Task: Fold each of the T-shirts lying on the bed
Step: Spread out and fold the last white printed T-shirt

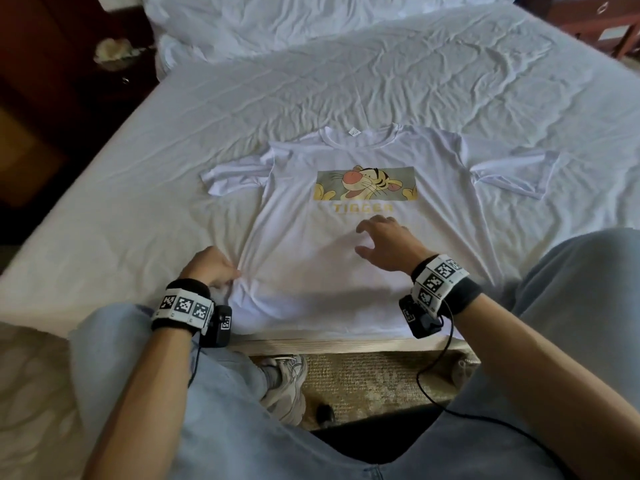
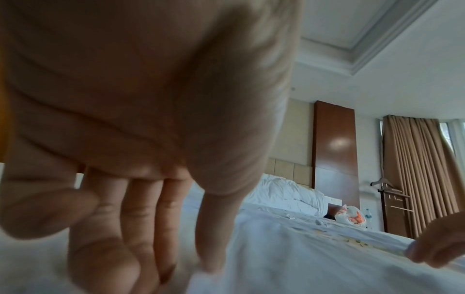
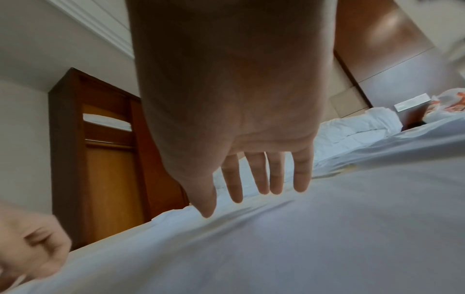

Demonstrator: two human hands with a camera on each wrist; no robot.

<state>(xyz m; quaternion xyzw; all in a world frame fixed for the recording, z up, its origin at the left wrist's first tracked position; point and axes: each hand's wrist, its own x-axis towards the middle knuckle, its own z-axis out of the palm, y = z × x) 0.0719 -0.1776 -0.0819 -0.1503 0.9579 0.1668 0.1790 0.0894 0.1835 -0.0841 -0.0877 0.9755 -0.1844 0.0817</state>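
Note:
A white T-shirt [image 1: 294, 237] with a tiger print [image 1: 365, 183] lies face up on the bed, collar away from me and both sleeves spread out. My left hand [image 1: 211, 266] pinches the shirt's lower left side edge, and creases fan out from the grip. In the left wrist view the thumb [image 2: 214, 228] and curled fingers [image 2: 113, 258] close on the white fabric [image 2: 302, 258]. My right hand [image 1: 384, 242] hovers over the shirt's middle, just below the print, holding nothing. Its straight, spread fingers [image 3: 254, 179] hang just over the cloth [image 3: 327, 238].
The white bedsheet [image 1: 450, 81] is wrinkled, with pillows [image 1: 277, 22] at the head. A dark nightstand [image 1: 114, 51] stands at the far left. The bed's near edge [image 1: 346, 342] is by my knees, with a shoe [image 1: 287, 386] on the carpet. A wooden wardrobe [image 3: 108, 169] stands to the left.

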